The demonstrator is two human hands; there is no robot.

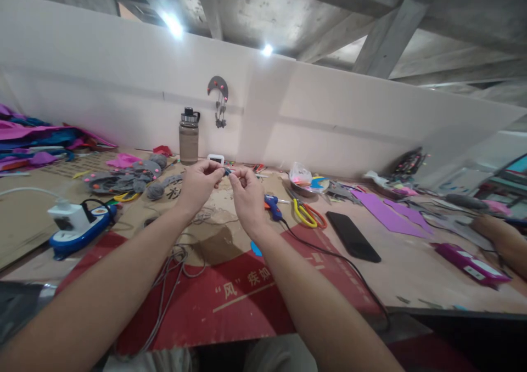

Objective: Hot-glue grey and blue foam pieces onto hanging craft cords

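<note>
A small dark blue piece (227, 171), perhaps felt, is held up between my two hands over the cardboard. My left hand (201, 184) pinches it from the left with thumb and forefinger. From the other side, the fingertips of my right hand (249, 197) close on it too. My fingers cover most of it. Just right of my right hand lies a blue glue gun (273, 206), its cord trailing toward the table edge. Beside it are scissors with yellow and orange handles (305, 214). A bright blue scrap (256, 248) lies under my right wrist.
At left stand a blue power strip (78, 235) with a white plug and grey felt pieces (123, 180). A bottle (189, 136) stands by the white partition. Grey cord (175, 262) lies loose. Rightward are a black phone (353, 236), purple sheets (387, 213) and another person's hand (500, 237).
</note>
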